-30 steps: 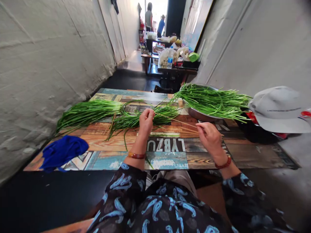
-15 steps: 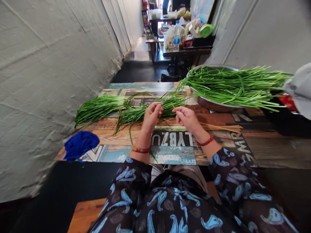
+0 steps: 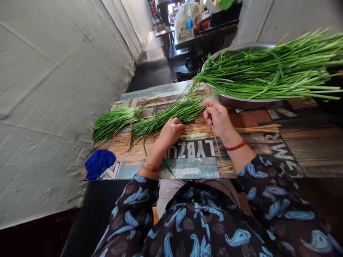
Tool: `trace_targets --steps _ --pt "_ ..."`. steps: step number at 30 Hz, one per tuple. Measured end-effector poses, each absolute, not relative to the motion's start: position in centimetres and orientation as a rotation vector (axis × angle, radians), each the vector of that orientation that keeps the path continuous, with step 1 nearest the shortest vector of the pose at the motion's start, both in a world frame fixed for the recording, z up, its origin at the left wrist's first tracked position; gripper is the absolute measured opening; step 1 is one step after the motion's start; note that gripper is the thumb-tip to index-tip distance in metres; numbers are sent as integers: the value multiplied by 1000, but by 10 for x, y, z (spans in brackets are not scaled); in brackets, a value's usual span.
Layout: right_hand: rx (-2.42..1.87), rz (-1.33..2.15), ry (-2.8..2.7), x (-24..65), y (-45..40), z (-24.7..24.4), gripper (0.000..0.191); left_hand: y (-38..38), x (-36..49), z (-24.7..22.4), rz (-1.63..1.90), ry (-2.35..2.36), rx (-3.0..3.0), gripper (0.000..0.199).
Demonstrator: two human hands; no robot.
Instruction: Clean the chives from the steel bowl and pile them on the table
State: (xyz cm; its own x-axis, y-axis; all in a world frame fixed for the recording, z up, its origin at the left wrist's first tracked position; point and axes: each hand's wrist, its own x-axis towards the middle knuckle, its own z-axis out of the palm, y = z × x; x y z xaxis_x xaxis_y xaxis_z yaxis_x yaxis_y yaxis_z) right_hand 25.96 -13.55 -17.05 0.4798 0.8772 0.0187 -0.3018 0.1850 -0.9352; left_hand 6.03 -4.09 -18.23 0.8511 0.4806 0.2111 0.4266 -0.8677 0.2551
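My right hand (image 3: 218, 118) is closed on a thin wooden skewer (image 3: 217, 147), whose lower end points toward the table's front edge. My left hand (image 3: 172, 132) rests low over the table just in front of a loose bunch of green chives (image 3: 177, 113). Its fingers are curled together, and whatever they pinch is hidden. Left of that bunch lies another bundle of chives (image 3: 114, 121), with thin skewers (image 3: 130, 132) beside it. More skewers (image 3: 258, 128) lie in a sheaf to the right of my right hand.
A large metal basin (image 3: 241, 103) heaped with long chives (image 3: 268, 76) stands at the back right. A blue cloth (image 3: 99, 164) sits at the table's left corner. Beyond are a dark table (image 3: 206, 36) with a water bottle (image 3: 189, 23), and a wall (image 3: 61, 89) on the left.
My hands have moved apart, the left lower and the right outward to the right. A skewer now shows clearly in my right hand. The view has tilted downward.
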Motion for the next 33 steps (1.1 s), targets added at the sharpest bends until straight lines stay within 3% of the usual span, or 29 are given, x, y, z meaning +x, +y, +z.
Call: trace_targets --steps 5,12,15,19,21,25,29,33 --pt "-1076 903 -652 260 -136 -169 7 -28 60 -164 642 684 2561 12" --pt "-1056 905 -653 253 -138 -167 7 -1 41 -75 1185 755 1931 5" --pt "-1053 888 -644 252 -140 -165 10 4 43 -31 1234 632 1920 13" --pt "-1048 888 -643 251 -143 -162 15 -2 56 17 1436 314 1929 45" --pt "-1049 881 -646 250 -145 -160 16 -10 63 24 1521 218 2095 36" --pt "-1051 853 -714 248 -152 -156 17 -35 73 -19 1257 345 2398 12" --pt "-1044 918 -855 240 -158 -154 29 -57 75 -102 844 713 2109 17" --pt "-1054 960 -938 230 -157 -157 31 -63 75 -151 734 801 1668 26"
